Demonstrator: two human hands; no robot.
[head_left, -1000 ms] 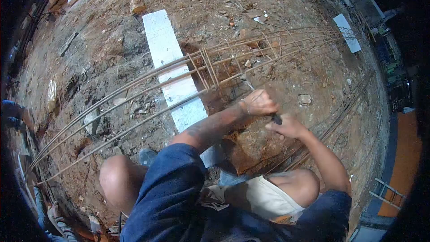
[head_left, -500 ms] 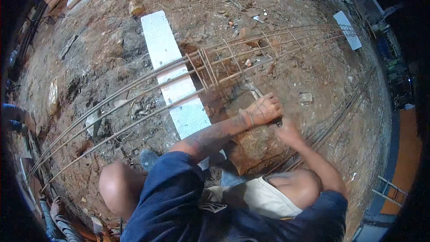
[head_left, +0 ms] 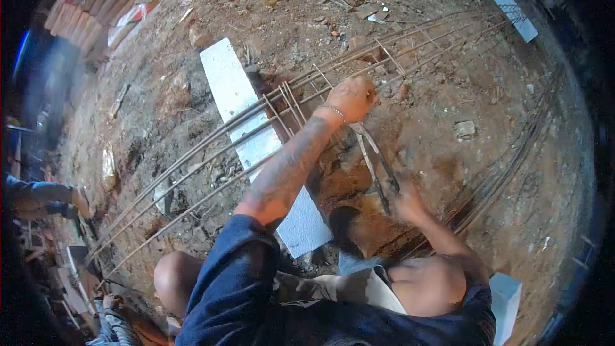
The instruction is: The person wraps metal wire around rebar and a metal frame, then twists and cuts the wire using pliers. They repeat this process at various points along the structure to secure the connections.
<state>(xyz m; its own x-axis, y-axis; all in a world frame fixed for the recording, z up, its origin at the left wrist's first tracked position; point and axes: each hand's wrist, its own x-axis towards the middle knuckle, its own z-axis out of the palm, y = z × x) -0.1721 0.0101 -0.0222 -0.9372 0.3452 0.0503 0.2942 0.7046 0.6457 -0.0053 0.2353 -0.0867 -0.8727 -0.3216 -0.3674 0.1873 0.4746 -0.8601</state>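
Note:
My left hand (head_left: pixel 352 98) is closed at the long rebar cage (head_left: pixel 384 59), near its square ties; what its fingers hold is hidden. Lower right, my right hand (head_left: pixel 409 205) is wrapped round a handle of the long pincers (head_left: pixel 375 159), whose head points up toward my left wrist. The two handles are slightly apart. Under the cage bars lies a white board (head_left: pixel 237 99), slanting down toward my legs.
Another white board (head_left: pixel 516 13) supports the far end of the cage. Loose rods (head_left: pixel 506 166) lie on the ground at right. At left are a person's legs (head_left: pixel 38 198); a co-worker's hand (head_left: pixel 112 301) is near the bar ends. Stacked bags (head_left: pixel 96 6) stand at upper left.
My left hand has left the pincers and moved up to the cage. My right hand has moved slightly down with the pincers, whose handles now show apart. The camera view has shifted.

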